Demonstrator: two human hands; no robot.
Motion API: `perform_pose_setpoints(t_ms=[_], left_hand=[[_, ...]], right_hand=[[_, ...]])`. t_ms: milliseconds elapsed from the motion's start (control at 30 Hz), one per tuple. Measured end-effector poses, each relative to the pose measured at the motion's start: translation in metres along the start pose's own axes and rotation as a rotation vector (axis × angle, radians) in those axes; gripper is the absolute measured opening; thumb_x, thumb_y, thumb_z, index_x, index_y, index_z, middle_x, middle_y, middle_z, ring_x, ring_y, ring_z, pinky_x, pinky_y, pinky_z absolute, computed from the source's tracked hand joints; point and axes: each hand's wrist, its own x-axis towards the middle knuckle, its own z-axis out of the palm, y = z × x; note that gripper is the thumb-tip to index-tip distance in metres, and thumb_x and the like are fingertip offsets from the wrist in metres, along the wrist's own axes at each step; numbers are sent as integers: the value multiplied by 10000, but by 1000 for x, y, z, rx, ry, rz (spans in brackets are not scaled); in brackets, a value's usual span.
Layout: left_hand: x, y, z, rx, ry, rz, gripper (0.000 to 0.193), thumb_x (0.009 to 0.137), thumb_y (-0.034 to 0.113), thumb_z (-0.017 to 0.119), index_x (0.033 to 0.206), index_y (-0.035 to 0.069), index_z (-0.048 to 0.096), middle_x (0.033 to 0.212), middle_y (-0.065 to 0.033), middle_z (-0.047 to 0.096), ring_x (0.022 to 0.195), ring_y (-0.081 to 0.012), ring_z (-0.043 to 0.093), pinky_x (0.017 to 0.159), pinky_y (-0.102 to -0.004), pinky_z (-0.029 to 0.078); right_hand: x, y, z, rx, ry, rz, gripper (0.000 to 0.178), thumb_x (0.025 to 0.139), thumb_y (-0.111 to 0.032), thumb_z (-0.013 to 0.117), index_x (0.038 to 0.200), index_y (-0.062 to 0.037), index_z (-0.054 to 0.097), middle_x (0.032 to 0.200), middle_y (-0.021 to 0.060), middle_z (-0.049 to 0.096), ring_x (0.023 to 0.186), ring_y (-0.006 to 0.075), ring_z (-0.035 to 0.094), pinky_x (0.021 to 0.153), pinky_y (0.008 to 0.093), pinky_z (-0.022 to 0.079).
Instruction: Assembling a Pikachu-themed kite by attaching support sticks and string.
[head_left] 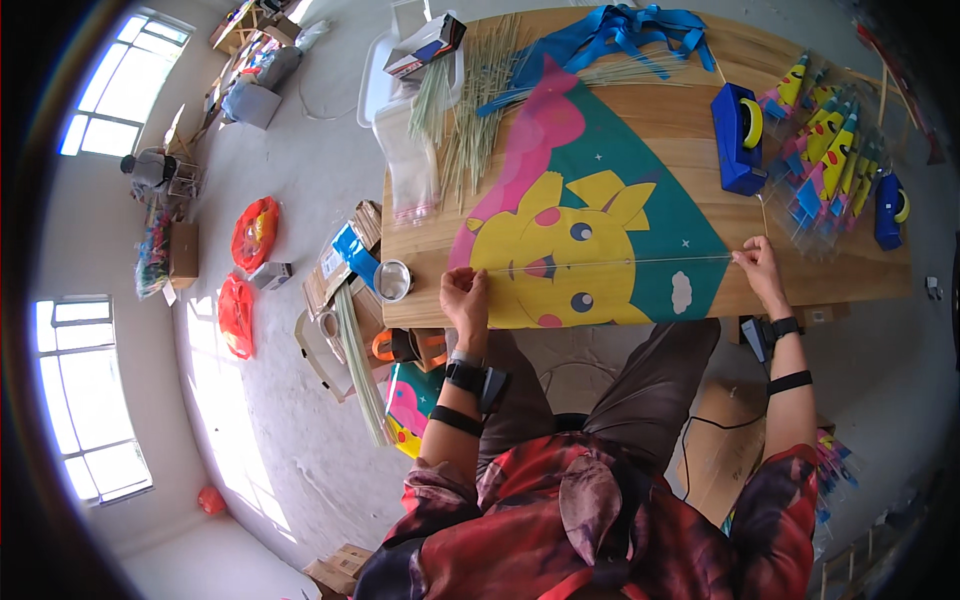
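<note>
A kite sail [590,200] with a yellow cartoon character on green and pink lies on the wooden table [850,275], one edge along the near side. Across it runs a thin pale stick [640,261]. My left hand [465,302] is closed at the stick's left end, beside the sail's pink edge. At its right end, by the green corner, my right hand [760,272] pinches it. A blue tape dispenser [738,140] with a yellow roll stands beyond my right hand. Left of my left hand sits a roll of clear tape [393,281] at the table edge.
Bundles of thin sticks [475,110] and blue ribbon [640,35] lie at the far side. Packed folded kites [825,150] and a second tape dispenser [888,210] are at the right. Plastic bags [408,170] and a white tray [375,85] stand left. Cardboard boxes [725,440] are below the table.
</note>
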Motion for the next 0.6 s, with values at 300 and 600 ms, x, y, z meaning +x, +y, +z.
perform_pose_setpoints(t_ms=[300, 600], left_hand=[[-2, 9, 3, -32, 18, 1, 249, 897, 112, 805, 1039, 10, 628, 849, -20, 678, 702, -73, 611, 589, -227, 491], [1, 2, 1, -47, 6, 9, 247, 902, 106, 797, 1046, 16, 618, 837, -17, 668, 680, -69, 602, 566, -219, 483]], right_hand=[[4, 5, 0, -44, 4, 11, 340, 897, -110, 795, 1096, -34, 530, 854, 64, 674, 771, 118, 634, 726, 293, 505], [3, 1, 1, -70, 13, -42, 341, 878, -113, 812, 1068, -36, 539, 826, 51, 668, 755, 121, 636, 725, 298, 511]])
